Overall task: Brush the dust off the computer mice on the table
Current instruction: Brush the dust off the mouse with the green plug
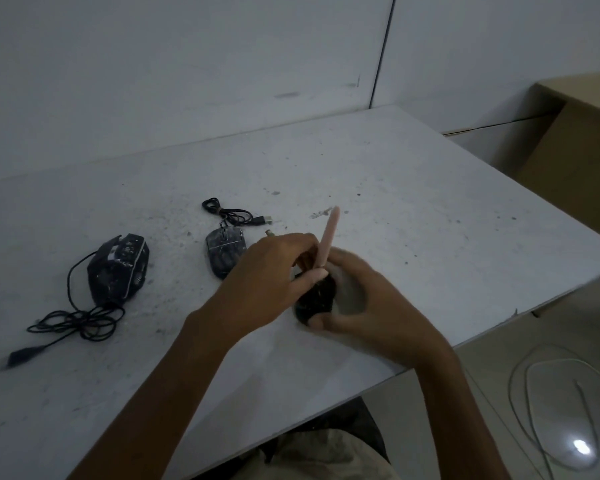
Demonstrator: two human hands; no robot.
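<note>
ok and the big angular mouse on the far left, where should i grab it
Probably across its body: take the angular mouse by its two long sides, coming down from above. It lies flat on the table with its top up. Its cable loops along its left side into a tangle near you, so lift by the shell, not the cord.

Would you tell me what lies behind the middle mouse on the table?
Behind the middle mouse lies its coiled cable with a USB plug; the left hand hides the mouse's near right side.
</note>
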